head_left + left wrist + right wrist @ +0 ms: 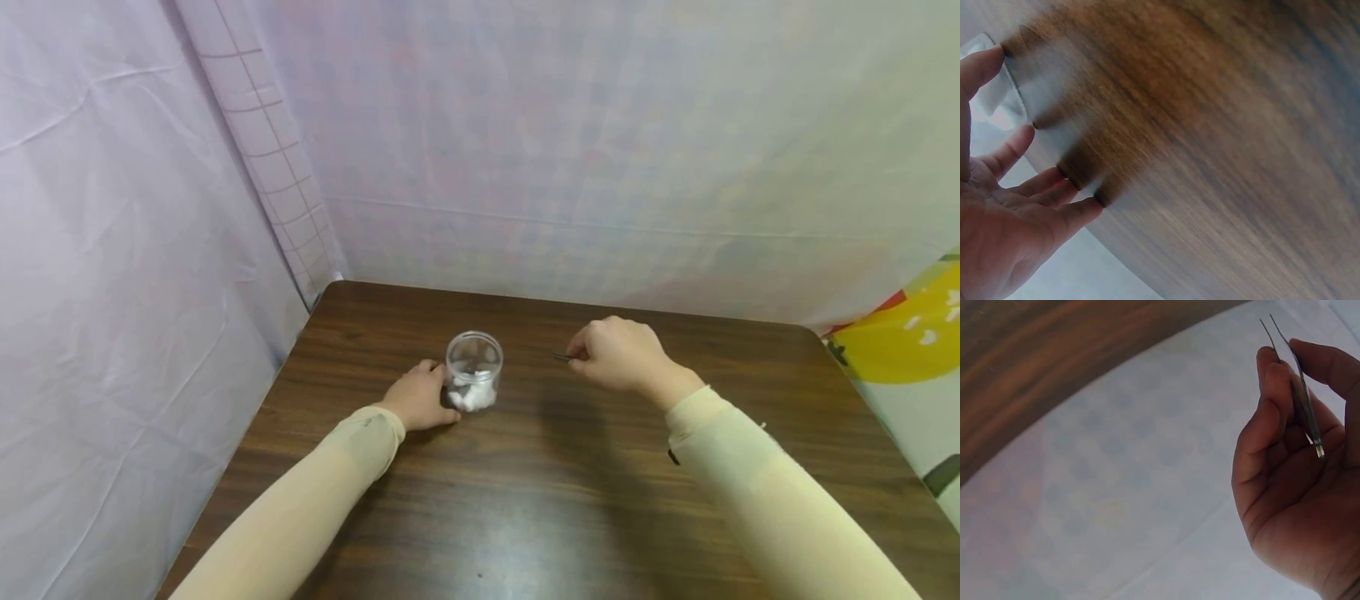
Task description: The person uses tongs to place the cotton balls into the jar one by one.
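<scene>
A clear round jar with several white cotton balls in its bottom stands on the brown wooden table. At the jar's left side is my left hand, its thumb near the front of the base. In the left wrist view, the fingers of my left hand are spread and fairly straight, fingertips at the tabletop, with part of the jar behind the thumb. Raised to the right of the jar, my right hand pinches metal tweezers between thumb and fingers. Their tips stand apart with nothing between them.
The dark wood-grain table has rounded far corners. A pale curtain hangs behind it and a white sheet along the left. Past the right edge is a yellow printed shape.
</scene>
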Demonstrator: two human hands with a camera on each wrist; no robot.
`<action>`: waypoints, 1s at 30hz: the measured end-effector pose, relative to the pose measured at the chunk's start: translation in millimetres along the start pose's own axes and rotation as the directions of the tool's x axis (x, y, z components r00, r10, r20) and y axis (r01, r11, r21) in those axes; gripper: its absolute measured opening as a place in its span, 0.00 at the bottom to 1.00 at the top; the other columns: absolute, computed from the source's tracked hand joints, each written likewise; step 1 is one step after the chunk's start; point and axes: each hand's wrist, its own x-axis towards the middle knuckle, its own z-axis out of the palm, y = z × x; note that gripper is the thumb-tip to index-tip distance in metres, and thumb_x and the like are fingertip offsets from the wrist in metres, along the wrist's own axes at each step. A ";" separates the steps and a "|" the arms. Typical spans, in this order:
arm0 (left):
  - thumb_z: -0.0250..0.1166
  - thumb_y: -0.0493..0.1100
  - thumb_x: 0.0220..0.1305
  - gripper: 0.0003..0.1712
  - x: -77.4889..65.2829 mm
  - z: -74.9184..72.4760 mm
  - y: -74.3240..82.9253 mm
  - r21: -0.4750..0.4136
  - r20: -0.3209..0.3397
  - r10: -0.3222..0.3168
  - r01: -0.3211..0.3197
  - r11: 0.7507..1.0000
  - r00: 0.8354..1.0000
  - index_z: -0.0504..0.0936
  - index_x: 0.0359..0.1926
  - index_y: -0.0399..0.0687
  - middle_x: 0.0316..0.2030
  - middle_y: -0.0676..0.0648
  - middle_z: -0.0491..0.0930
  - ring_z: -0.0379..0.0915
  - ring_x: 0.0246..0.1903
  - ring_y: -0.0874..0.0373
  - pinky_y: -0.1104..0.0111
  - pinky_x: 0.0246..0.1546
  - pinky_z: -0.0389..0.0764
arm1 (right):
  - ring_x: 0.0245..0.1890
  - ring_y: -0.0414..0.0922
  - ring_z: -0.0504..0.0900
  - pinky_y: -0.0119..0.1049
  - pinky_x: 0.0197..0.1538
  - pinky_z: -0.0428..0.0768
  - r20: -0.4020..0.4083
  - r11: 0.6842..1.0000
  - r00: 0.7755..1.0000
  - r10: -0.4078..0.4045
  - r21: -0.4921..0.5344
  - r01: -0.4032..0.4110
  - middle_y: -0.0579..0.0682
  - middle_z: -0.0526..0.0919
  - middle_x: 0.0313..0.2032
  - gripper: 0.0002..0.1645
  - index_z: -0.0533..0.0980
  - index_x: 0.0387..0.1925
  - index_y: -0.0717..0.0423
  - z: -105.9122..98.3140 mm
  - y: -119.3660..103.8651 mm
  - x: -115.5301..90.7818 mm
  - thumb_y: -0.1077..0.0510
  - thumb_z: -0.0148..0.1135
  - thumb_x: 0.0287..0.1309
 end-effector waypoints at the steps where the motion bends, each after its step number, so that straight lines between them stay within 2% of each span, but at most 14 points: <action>1: 0.75 0.60 0.52 0.42 0.0 0.3 -0.1 0.004 0.001 -0.001 0.001 1.000 1.000 0.75 0.61 0.40 0.63 0.35 0.69 0.71 0.58 0.40 0.50 0.56 0.75 | 0.22 0.37 0.76 0.37 0.22 0.74 0.011 1.000 1.000 0.004 0.006 -0.004 0.38 0.84 0.29 0.09 0.88 0.39 0.48 3.8 1.4 -1.5 0.52 0.67 0.60; 4: 0.75 0.59 0.52 0.41 -0.5 0.0 0.2 0.004 0.002 -0.002 0.002 1.000 1.000 0.75 0.60 0.39 0.63 0.34 0.69 0.71 0.57 0.40 0.50 0.56 0.75 | 0.22 0.38 0.77 0.39 0.22 0.75 0.041 1.000 0.999 0.021 0.012 -0.022 0.39 0.85 0.29 0.08 0.88 0.38 0.46 16.0 4.1 -5.4 0.52 0.67 0.59; 8: 0.75 0.59 0.52 0.41 -1.0 -0.4 0.7 -0.001 0.004 -0.003 0.003 1.000 1.000 0.75 0.59 0.39 0.63 0.34 0.69 0.71 0.57 0.39 0.50 0.56 0.75 | 0.27 0.39 0.81 0.44 0.26 0.80 0.078 0.999 0.996 0.039 0.002 -0.039 0.41 0.87 0.35 0.07 0.88 0.38 0.44 31.7 7.3 -9.5 0.52 0.67 0.59; 13: 0.75 0.60 0.52 0.41 0.1 0.8 -0.6 0.002 0.000 0.002 -0.002 1.000 1.000 0.75 0.60 0.40 0.63 0.34 0.69 0.72 0.57 0.39 0.50 0.56 0.75 | 0.28 0.41 0.81 0.46 0.25 0.79 0.109 0.997 0.991 0.074 -0.015 -0.072 0.44 0.87 0.38 0.07 0.88 0.35 0.43 45.0 11.2 -13.4 0.53 0.66 0.58; 15: 0.75 0.60 0.52 0.41 0.6 1.2 -1.2 0.000 -0.001 0.003 -0.003 1.000 1.000 0.75 0.59 0.40 0.63 0.34 0.69 0.72 0.57 0.39 0.49 0.56 0.75 | 0.25 0.41 0.80 0.46 0.25 0.78 0.108 0.996 0.990 0.091 -0.015 -0.090 0.43 0.86 0.35 0.06 0.87 0.34 0.43 48.6 12.2 -14.7 0.53 0.66 0.58; 18: 0.75 0.60 0.52 0.41 1.6 2.4 -2.0 0.002 0.004 0.001 -0.001 1.000 1.000 0.75 0.60 0.40 0.63 0.35 0.69 0.72 0.57 0.39 0.49 0.57 0.75 | 0.22 0.41 0.76 0.44 0.23 0.76 0.098 0.993 0.988 0.119 -0.014 -0.118 0.40 0.82 0.26 0.05 0.85 0.26 0.42 53.5 12.8 -16.0 0.52 0.66 0.56; 22: 0.75 0.61 0.51 0.41 2.6 3.2 -2.5 -0.001 0.003 0.002 -0.002 1.000 1.000 0.75 0.59 0.41 0.63 0.35 0.69 0.72 0.57 0.40 0.50 0.57 0.75 | 0.17 0.41 0.68 0.40 0.19 0.67 0.072 0.989 0.986 0.150 -0.006 -0.150 0.38 0.70 0.14 0.18 0.71 0.12 0.42 59.8 12.1 -17.2 0.53 0.66 0.53; 26: 0.75 0.60 0.51 0.41 2.5 2.7 -2.6 -0.001 0.000 0.006 -0.006 1.000 1.000 0.76 0.59 0.41 0.62 0.35 0.69 0.72 0.57 0.40 0.50 0.56 0.75 | 0.16 0.41 0.66 0.39 0.18 0.65 0.067 0.983 0.981 0.182 0.003 -0.182 0.39 0.66 0.11 0.23 0.65 0.09 0.44 64.0 10.7 -17.0 0.53 0.67 0.50; 30: 0.75 0.60 0.52 0.40 0.7 0.6 -1.0 -0.006 0.003 0.002 -0.002 1.000 1.000 0.76 0.59 0.41 0.63 0.34 0.69 0.72 0.57 0.40 0.49 0.56 0.75 | 0.15 0.41 0.66 0.38 0.18 0.65 0.084 0.977 0.976 0.201 0.048 -0.205 0.40 0.68 0.11 0.23 0.66 0.09 0.46 67.7 10.5 -16.1 0.54 0.69 0.51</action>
